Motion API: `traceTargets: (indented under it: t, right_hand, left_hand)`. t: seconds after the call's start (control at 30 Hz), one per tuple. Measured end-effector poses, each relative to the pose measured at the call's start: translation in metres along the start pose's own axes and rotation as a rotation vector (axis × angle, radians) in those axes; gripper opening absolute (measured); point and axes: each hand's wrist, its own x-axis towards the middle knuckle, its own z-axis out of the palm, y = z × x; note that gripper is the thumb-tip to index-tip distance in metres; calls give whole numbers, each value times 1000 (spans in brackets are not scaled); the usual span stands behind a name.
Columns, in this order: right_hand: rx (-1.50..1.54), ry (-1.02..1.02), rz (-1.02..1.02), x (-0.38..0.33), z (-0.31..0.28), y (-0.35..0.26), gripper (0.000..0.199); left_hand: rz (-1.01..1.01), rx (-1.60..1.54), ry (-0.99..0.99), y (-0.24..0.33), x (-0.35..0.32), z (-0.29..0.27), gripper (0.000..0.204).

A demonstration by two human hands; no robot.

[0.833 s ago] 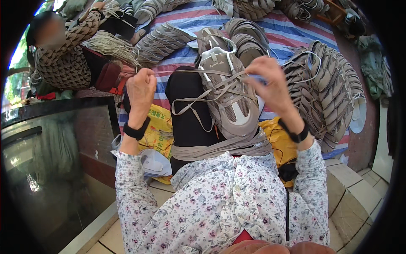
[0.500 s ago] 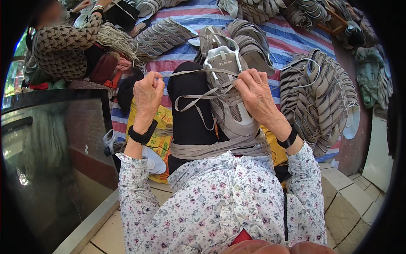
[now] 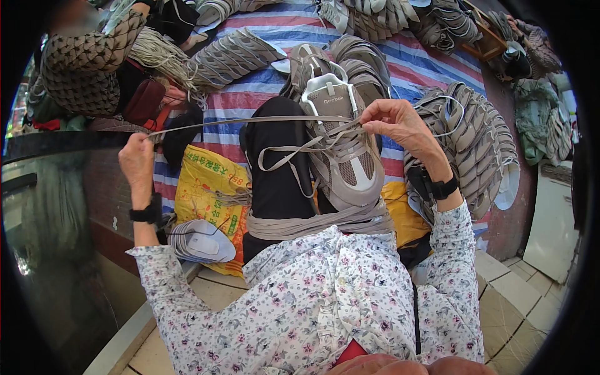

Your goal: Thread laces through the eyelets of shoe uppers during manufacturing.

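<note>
A grey and white sneaker upper (image 3: 342,147) lies on my lap, toe pointing at me, its heel tab away. A flat grey lace (image 3: 250,120) runs taut from the eyelets out to the left. My left hand (image 3: 136,161) is shut on the far end of that lace, stretched well to the left. My right hand (image 3: 400,125) pinches the lace at the shoe's upper eyelets. A loose loop of lace (image 3: 284,156) hangs over my black trouser leg (image 3: 275,181). A bundle of grey laces (image 3: 312,224) lies across my lap below the shoe.
Stacks of grey shoe uppers (image 3: 469,147) lie on a striped blue, red and white tarp (image 3: 400,53). A yellow sack (image 3: 209,184) and white insoles (image 3: 200,240) sit to my left. Another person (image 3: 87,62) in a patterned top sits at the far left. Tiled floor (image 3: 512,294) is at the right.
My left hand has pulled the lace far out to the left, drawing it taut. The right hand has stayed at the shoe's eyelets.
</note>
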Motion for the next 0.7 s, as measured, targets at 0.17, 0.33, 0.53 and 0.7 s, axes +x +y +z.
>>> traceTargets:
  t: [0.17,0.33,0.53,0.7]
  right_hand:
    - [37,-13,9,4,-1,0,17]
    - [64,51,-12,8,11,4,17]
    - [-485,190,-403,13,27,8,16]
    - [-492,253,-432,8,27,8,10]
  left_hand:
    - [-57,161,0,-90,-18,-28,16]
    - [-72,261,16,-135,-30,-48,17]
    - [-170,73,-13,-60,-16,-31,16]
    - [33,-800,-325,188,-25,-19,15]
